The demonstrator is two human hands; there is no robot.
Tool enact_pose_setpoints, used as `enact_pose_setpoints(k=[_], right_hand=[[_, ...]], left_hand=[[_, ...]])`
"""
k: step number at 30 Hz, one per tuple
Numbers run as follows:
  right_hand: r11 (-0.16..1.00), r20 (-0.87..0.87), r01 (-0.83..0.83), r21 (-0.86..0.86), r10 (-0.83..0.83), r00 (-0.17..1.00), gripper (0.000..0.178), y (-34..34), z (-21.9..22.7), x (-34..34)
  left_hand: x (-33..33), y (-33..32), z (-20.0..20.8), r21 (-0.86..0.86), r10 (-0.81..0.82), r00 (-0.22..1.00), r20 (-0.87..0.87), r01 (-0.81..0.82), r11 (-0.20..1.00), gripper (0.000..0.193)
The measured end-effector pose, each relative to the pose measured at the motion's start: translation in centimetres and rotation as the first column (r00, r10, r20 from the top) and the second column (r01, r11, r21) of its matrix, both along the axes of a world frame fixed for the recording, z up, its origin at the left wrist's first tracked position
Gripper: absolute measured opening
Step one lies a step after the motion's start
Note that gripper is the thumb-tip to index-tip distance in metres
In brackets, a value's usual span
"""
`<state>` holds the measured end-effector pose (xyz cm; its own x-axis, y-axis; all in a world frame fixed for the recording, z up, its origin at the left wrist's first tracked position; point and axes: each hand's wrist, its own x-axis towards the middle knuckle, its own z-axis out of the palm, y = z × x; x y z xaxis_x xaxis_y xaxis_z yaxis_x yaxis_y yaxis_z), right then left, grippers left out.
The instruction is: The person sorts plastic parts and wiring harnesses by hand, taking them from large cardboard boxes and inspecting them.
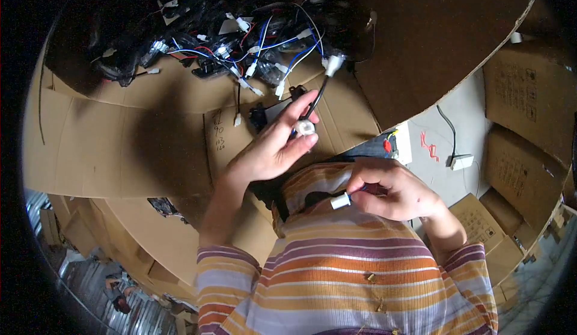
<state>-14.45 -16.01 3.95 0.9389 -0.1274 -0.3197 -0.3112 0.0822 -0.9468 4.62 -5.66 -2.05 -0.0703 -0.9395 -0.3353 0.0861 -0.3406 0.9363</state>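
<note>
My left hand (273,139) is closed round a short black cable (321,91). A clear whitish round end piece (305,128) shows between its thumb and fingers, and a white plug (333,64) is at the cable's far end. Close to my body, my right hand (393,190) pinches a small white connector (341,201) with dark blue wire behind it. The two connectors are apart. Partly hidden behind my left hand, a black plastic part (258,118) lies on the cardboard.
At the back, a pile of black bagged parts (204,64) trails blue, white and red wires with white connectors. Cardboard flaps (90,136) spread around it. To the right, printed cartons (514,88) stand beside a pale floor with red strips (429,147) and a white box (461,162).
</note>
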Motion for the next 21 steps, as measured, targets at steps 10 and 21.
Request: enact_pose_setpoints(k=[10, 21], right_hand=[[0.957, 0.003, 0.277, -0.084, -0.278, 0.961, 0.004, 0.3, 0.6, 2.4], [0.937, -0.120, 0.319, -0.145, -0.336, 0.934, 0.007, 0.6, 0.7, 3.2]], left_hand=[[-1.9, 1.6, 2.5, -0.281, 0.205, 0.842, 0.499, -0.066, 0.957, 0.048], [-2.7, 1.8, 2.1, -0.416, 0.365, 0.680, 0.636, -0.097, 0.904, 0.050]])
